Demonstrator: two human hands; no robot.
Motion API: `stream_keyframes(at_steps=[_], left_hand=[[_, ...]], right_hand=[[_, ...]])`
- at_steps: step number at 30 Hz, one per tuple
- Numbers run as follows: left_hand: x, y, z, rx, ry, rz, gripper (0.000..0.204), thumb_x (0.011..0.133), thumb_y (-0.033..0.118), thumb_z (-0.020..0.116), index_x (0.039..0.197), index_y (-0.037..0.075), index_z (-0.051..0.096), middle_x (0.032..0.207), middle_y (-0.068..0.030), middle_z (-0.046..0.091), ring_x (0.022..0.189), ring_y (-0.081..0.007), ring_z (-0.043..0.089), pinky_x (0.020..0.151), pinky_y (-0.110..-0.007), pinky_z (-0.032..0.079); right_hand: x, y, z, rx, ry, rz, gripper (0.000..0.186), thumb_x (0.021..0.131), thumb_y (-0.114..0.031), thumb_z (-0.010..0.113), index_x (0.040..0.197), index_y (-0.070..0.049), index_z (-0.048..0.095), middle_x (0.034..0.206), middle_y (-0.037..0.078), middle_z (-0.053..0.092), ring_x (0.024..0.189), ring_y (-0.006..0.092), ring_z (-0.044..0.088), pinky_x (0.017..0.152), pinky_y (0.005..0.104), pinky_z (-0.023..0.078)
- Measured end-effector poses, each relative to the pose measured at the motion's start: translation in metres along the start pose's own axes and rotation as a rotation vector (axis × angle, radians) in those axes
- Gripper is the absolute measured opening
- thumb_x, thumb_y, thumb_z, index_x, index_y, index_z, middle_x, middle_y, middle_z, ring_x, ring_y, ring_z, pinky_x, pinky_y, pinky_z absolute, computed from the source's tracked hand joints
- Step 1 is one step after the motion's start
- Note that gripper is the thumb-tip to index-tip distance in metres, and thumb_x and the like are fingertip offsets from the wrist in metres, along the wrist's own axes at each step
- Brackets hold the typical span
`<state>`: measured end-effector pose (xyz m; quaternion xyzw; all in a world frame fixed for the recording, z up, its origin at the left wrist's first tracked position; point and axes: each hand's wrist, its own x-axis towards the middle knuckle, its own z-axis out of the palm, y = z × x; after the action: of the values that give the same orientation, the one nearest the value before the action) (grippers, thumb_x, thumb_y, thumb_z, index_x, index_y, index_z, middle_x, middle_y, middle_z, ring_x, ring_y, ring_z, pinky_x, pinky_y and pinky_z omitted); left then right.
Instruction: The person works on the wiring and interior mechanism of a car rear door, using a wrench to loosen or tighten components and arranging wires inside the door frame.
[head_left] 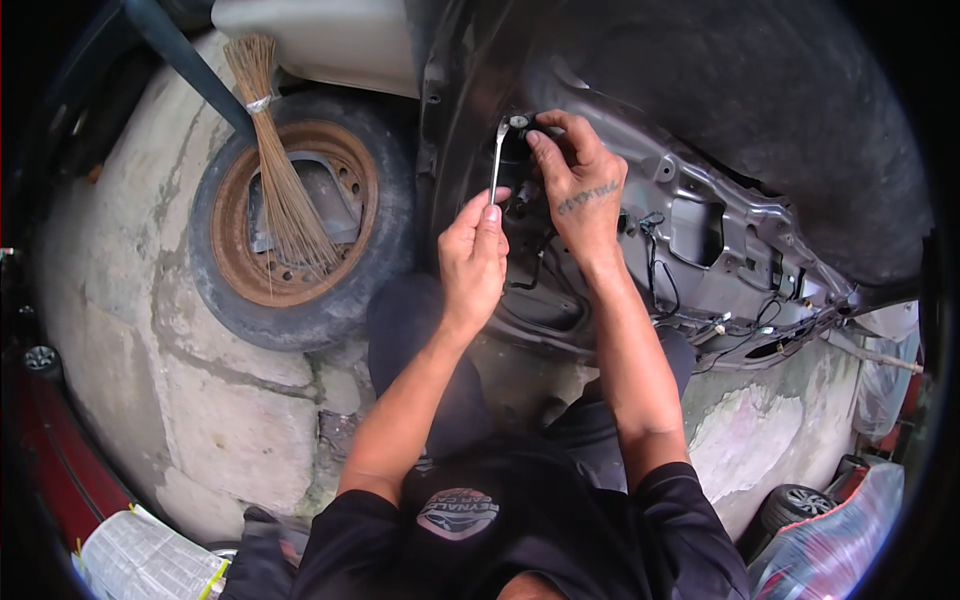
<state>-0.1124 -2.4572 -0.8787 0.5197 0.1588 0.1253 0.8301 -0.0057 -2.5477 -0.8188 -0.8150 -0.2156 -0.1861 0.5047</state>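
Observation:
My left hand [474, 255] grips the lower end of a slim silver wrench [498, 165], thumb and fingers closed round its shank. The wrench stands nearly upright, its head beside a small light-coloured round fitting [519, 121] at the upper edge of a grey car body panel [640, 255]. Just right of that fitting, my right hand [583, 185] is closed, its thumb and bent fingers at a dark part on the panel. What lies between those fingertips is hidden. Dark wires [655, 262] and cut-out openings run along the panel.
On the left a worn tyre [375, 245] on a rusty rim lies on cracked concrete [235, 430]. A stick broom [275, 165] rests across it. A red car [65, 470] edges the lower left; plastic sheeting [835, 545] covers something at lower right.

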Motion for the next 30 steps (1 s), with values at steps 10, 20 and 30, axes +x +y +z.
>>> stream_keyframes(at_steps=[10, 20, 30], left_hand=[[0.003, 0.012, -0.026, 0.335, 0.021, 0.081, 0.032, 0.11, 0.019, 0.054, 0.133, 0.001, 0.067, 0.062, 0.0067, 0.045, 0.051, -0.0009, 0.037, 0.045, -0.022, 0.029], [0.011, 0.04, -0.027, 0.536, -0.047, 0.19, 0.027, 0.107, 0.015, 0.056, 0.123, -0.003, 0.069, 0.064, 0.0019, 0.047, 0.057, -0.0053, 0.042, 0.053, -0.026, 0.037], [0.039, 0.025, -0.05, 0.686, -0.106, 0.513, 0.02, 0.104, 0.005, 0.059, 0.117, -0.003, 0.07, 0.062, -0.0017, 0.048, 0.054, -0.0061, 0.044, 0.05, -0.027, 0.035]], right_hand=[[0.009, 0.004, -0.004, -0.094, -0.041, -0.186, 0.016, 0.087, -0.004, 0.075, 0.103, -0.002, 0.071, 0.088, 0.015, 0.073, 0.075, 0.03, 0.072, 0.068, 0.0391, 0.054], [0.022, 0.015, -0.003, -0.186, 0.022, -0.374, 0.015, 0.085, -0.004, 0.077, 0.098, -0.002, 0.07, 0.102, 0.014, 0.069, 0.081, 0.0328, 0.07, 0.069, 0.0402, 0.054], [0.008, 0.024, 0.018, -0.157, 0.11, -0.386, 0.018, 0.083, 0.001, 0.079, 0.098, -0.003, 0.071, 0.108, 0.019, 0.066, 0.079, 0.0268, 0.071, 0.066, 0.0345, 0.058]])
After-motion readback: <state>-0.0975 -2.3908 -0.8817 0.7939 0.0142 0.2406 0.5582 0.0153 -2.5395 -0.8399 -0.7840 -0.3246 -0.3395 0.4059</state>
